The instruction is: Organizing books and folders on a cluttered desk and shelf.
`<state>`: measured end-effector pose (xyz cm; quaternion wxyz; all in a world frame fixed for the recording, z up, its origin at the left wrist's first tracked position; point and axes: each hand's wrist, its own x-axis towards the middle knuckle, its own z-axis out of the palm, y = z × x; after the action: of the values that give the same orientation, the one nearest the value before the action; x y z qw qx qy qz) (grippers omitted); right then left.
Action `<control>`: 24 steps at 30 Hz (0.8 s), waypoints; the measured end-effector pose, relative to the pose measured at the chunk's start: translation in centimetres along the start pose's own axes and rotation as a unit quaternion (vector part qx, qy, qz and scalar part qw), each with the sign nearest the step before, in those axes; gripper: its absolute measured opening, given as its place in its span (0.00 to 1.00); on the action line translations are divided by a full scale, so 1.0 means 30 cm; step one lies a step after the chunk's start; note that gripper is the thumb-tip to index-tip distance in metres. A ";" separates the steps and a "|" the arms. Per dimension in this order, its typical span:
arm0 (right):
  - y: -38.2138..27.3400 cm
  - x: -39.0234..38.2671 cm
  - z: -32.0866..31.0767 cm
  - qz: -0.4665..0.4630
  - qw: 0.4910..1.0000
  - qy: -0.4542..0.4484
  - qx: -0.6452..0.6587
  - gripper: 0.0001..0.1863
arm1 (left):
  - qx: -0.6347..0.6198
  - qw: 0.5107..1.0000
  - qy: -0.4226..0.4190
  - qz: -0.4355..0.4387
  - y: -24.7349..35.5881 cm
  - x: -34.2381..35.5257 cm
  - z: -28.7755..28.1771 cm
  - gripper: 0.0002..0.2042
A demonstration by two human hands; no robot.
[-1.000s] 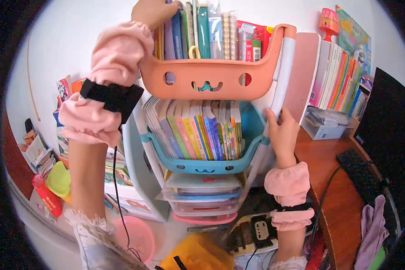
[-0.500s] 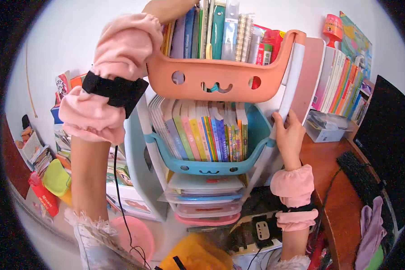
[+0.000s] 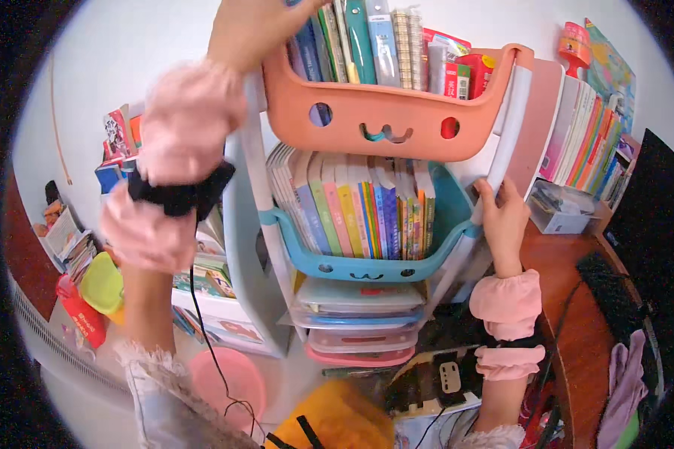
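At the upper left, my left hand [image 3: 258, 28] reaches over the left end of the orange basket [image 3: 337, 108], beside the tops of upright books [image 3: 311, 49]. Its thumb stretches toward them, while the other fingers are cut off by the upper edge of the view. My right hand [image 3: 504, 224] is closed round the white post [image 3: 514, 120] on the right side of the rack. Below the orange basket hangs a blue basket [image 3: 367, 269] packed with upright books [image 3: 344, 213]. Pink scrunchies [image 3: 195, 112] and black bands circle both my forearms.
Stacked clear plastic cases [image 3: 359, 299] lie beneath the blue basket. A pink basin [image 3: 232, 382] stands on the floor at lower left. To the right are a brown desk [image 3: 569, 299], a row of books [image 3: 588, 138] and a black screen [image 3: 655, 224]. A black cable [image 3: 195, 292] hangs by my left arm.
The view has shifted, so the rack sits farther right and slightly higher. More of my left hand shows, now over the basket's left end. My right hand still holds the post.
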<state>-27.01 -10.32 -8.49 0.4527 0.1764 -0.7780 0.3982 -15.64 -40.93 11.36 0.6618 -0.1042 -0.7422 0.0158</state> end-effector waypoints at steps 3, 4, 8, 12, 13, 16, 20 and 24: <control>0.055 -0.003 -0.013 0.008 0.999 0.018 0.033 0.16 | -0.005 0.991 0.090 0.101 0.104 -0.219 -0.016 0.13; 0.070 -0.003 -0.014 0.005 0.999 0.031 0.043 0.16 | -0.006 0.993 0.022 0.119 0.149 -0.317 -0.049 0.10; 0.050 -0.001 -0.014 -0.023 0.999 0.031 0.002 0.16 | 0.038 0.972 -0.177 0.151 0.144 -0.557 -0.008 0.11; 0.005 -0.002 -0.010 -0.002 0.999 0.008 0.036 0.17 | 0.269 0.915 -0.270 0.134 0.094 -0.613 0.094 0.13; -0.001 0.001 -0.020 -0.005 1.000 0.004 -0.003 0.17 | 0.303 0.891 -0.328 0.077 0.088 -0.605 0.128 0.14; 0.026 0.001 -0.015 -0.003 1.000 0.006 -0.021 0.18 | 0.265 0.882 -0.386 -0.057 0.070 -0.589 0.247 0.13; 0.059 0.000 -0.019 0.008 1.000 0.005 -0.021 0.20 | 0.217 0.940 -0.264 0.002 0.052 -0.599 0.311 0.16; 0.049 -0.003 0.003 -0.004 1.000 0.023 -0.007 0.20 | 0.224 0.902 -0.363 -0.069 0.131 -0.561 0.220 0.19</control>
<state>-27.94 -9.48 -9.26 0.4738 0.1669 -0.7694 0.3945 -19.89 -39.29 -6.55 0.3515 0.1110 -0.9133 0.1730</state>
